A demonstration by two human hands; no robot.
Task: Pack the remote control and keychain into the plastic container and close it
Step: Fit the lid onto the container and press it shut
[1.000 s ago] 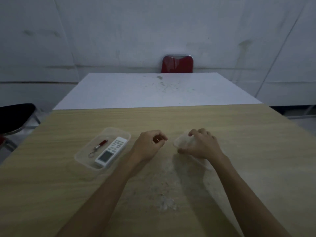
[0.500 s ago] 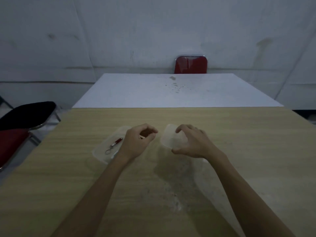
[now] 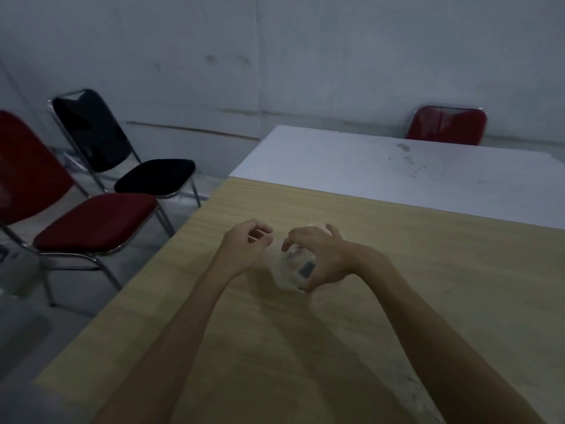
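Here, right hand (image 3: 321, 255) gripping clear lid (image 3: 293, 267), left hand (image 3: 247, 243) loosely curled, empty — chairs (image 3: 97, 221) left of table (image 3: 428, 301).

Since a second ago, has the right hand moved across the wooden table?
Yes. The right hand, with the clear lid, has moved leftward along the wooden table, toward the left hand, and now covers the container.

No readable text, labels, brands or numbers — frame dim, blurred.

Red chair (image 3: 94, 221) — black chair (image 3: 154, 175)
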